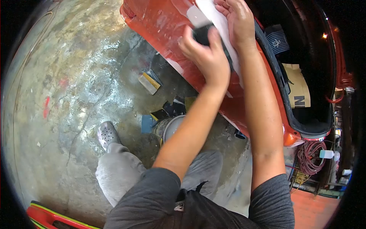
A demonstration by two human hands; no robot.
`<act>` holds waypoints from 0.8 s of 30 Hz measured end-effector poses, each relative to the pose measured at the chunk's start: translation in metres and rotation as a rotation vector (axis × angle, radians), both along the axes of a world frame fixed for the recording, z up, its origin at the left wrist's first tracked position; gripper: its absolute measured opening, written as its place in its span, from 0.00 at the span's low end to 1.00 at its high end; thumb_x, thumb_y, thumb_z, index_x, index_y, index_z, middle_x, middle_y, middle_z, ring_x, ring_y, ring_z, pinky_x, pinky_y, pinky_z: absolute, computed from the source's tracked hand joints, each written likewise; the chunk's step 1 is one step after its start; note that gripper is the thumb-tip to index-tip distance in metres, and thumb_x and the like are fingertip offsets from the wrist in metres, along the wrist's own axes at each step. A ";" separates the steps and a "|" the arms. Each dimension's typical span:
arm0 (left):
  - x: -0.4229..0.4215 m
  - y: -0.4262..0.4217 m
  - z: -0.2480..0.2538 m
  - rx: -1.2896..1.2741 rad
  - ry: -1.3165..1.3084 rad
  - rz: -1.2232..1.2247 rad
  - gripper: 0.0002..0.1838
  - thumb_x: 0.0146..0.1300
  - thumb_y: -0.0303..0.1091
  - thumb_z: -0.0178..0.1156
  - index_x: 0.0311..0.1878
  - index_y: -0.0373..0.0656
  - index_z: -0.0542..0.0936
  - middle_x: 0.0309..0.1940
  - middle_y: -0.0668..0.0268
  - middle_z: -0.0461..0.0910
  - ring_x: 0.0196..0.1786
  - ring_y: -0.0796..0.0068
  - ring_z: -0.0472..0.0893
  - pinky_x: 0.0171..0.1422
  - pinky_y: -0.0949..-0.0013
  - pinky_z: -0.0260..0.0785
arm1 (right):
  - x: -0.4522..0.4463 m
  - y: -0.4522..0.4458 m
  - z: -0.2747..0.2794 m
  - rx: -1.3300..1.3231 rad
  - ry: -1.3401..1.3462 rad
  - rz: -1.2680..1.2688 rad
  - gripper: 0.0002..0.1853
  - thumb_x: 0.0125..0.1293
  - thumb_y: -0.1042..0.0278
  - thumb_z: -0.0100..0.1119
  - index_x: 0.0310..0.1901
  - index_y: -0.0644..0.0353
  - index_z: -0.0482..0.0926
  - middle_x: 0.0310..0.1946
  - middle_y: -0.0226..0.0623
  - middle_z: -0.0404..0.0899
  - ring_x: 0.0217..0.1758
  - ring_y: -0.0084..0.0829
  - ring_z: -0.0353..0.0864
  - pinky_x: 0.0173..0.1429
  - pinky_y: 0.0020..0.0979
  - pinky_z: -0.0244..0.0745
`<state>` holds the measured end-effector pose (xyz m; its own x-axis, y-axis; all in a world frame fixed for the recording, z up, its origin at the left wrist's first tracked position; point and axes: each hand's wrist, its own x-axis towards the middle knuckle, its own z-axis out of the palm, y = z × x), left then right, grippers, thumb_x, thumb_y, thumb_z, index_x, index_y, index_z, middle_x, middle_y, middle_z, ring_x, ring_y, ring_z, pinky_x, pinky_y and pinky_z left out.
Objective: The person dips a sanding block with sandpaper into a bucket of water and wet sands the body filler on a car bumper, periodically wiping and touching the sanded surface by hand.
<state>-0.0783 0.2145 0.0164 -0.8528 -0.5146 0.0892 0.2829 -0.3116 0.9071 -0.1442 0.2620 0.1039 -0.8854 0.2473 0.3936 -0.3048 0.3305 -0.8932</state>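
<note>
My left hand is curled around a black sanding pad, with thumb and fingers on its two sides. Motion blurs this hand and the pad's edges. The pad lies against the orange-red car bumper, beside a white patch on its surface. Just to the right, my right hand rests on the panel with its fingers stretched out, holding nothing. Its fingertips reach toward the top edge of the view.
Below the bumper stand a bucket, dark sandpaper sheets and a yellow-and-grey block on the wet concrete floor. The car's open trunk holds a brown paper bag. A coiled hose lies right.
</note>
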 end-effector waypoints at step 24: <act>-0.052 -0.024 -0.007 0.036 0.074 0.002 0.31 0.74 0.43 0.65 0.67 0.30 0.65 0.60 0.42 0.65 0.64 0.41 0.68 0.71 0.45 0.60 | 0.000 -0.002 -0.001 0.011 0.038 -0.016 0.16 0.76 0.58 0.59 0.53 0.63 0.81 0.47 0.34 0.82 0.52 0.25 0.80 0.60 0.30 0.74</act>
